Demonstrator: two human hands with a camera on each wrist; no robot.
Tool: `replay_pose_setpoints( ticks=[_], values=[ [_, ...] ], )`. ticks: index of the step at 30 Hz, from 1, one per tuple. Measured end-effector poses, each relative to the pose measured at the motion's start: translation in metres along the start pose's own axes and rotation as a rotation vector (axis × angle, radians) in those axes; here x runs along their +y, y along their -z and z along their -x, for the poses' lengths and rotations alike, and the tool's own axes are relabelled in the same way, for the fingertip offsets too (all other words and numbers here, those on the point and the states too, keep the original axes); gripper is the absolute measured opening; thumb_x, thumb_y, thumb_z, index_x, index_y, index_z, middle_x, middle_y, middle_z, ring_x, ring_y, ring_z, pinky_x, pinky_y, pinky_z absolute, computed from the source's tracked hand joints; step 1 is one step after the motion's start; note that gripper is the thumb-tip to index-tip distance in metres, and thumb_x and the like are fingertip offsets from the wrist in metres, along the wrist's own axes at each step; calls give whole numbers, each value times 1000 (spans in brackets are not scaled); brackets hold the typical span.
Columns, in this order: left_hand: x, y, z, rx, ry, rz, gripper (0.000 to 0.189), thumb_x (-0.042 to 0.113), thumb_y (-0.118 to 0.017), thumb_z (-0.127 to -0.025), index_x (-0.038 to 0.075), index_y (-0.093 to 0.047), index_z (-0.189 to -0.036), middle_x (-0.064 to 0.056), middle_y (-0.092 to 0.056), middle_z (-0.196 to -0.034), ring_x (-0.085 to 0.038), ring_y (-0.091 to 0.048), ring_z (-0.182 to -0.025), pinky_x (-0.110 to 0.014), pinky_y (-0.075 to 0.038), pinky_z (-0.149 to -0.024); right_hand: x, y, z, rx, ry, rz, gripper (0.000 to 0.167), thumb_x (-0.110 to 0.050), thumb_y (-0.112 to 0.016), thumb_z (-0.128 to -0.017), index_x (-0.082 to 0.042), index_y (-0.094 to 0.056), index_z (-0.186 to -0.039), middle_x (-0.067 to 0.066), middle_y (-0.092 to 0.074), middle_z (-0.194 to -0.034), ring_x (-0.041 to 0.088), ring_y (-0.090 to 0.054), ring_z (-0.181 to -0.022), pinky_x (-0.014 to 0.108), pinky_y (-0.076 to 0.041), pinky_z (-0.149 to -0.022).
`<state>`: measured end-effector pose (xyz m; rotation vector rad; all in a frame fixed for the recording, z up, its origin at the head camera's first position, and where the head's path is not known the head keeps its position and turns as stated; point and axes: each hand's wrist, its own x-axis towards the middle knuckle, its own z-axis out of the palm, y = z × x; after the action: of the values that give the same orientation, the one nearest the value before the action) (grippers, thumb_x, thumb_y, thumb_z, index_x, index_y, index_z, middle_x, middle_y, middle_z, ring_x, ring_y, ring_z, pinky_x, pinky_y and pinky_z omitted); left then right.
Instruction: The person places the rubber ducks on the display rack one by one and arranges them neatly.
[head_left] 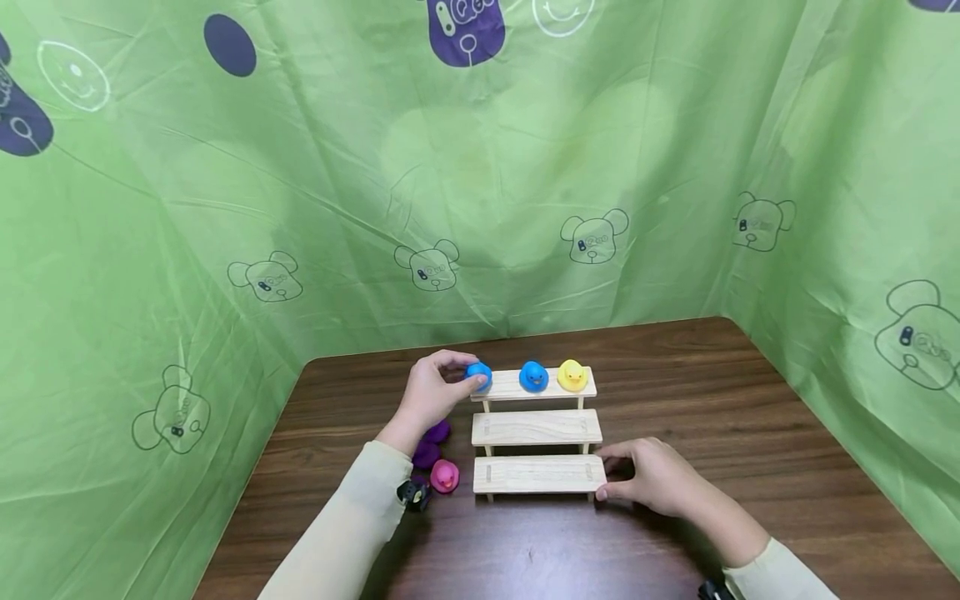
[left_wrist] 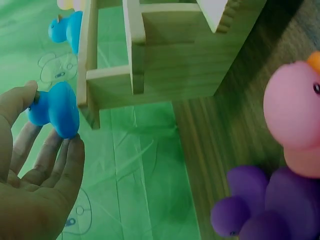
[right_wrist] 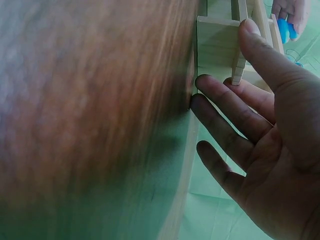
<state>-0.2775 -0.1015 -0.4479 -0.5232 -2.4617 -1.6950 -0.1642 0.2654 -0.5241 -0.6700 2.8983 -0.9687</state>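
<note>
At the left end of the top step of a three-tier wooden stand [head_left: 536, 427], my left hand [head_left: 431, 392] pinches a blue rubber duck [head_left: 478, 377] between thumb and fingers. In the left wrist view this blue duck [left_wrist: 62, 111] is right at the plank's end. Another blue duck [head_left: 533, 377] and a yellow duck [head_left: 572, 377] sit farther right on the same step. My right hand [head_left: 656, 479] holds the right end of the lowest step, thumb at its front edge and index finger behind; the other fingers are spread beneath in the right wrist view.
Left of the stand, a pink duck [head_left: 445, 476] and several purple ducks [head_left: 427, 455] are on the brown wooden table [head_left: 675, 367], partly covered by my left forearm. Green printed cloth [head_left: 510, 167] hangs behind the table and along both sides.
</note>
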Motion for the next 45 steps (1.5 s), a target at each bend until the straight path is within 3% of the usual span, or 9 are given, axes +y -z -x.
replay_pose_setpoints(
  ticks=[8,13,25,45],
  values=[
    [0,-15,-4,-28,-29,-60,29,20,-91,-85,12,-79,-110,-2,-76,-108,-20,-75,-98,-29,-61,-87,0,0,0,-1,1,-14,52,-48,-90,-79,-18,-78,-120,-25,-72,-89,6,-70,-88,34,-57,-79],
    [0,-19,-5,-35,-15,-90,29,21,-91,-85,13,-80,-110,1,-76,-107,-25,-75,-98,-30,-61,-86,1,0,0,2,5,-15,51,-48,-90,-79,-21,-78,-120,-25,-72,-88,6,-70,-88,33,-57,-79],
    [-2,-20,-5,-38,-39,-123,30,24,-92,-84,15,-80,-110,2,-76,-107,-25,-75,-98,-36,-62,-87,2,-1,-1,7,8,2,54,-51,-90,-78,-19,-78,-120,-25,-72,-89,7,-71,-89,34,-58,-80],
    [2,-17,-5,-73,-20,-134,32,23,-92,-84,13,-79,-112,2,-75,-108,-24,-74,-100,-31,-61,-87,3,-2,0,-4,6,-8,51,-53,-89,-78,-23,-78,-119,-27,-70,-88,6,-70,-87,32,-56,-77]
  ],
)
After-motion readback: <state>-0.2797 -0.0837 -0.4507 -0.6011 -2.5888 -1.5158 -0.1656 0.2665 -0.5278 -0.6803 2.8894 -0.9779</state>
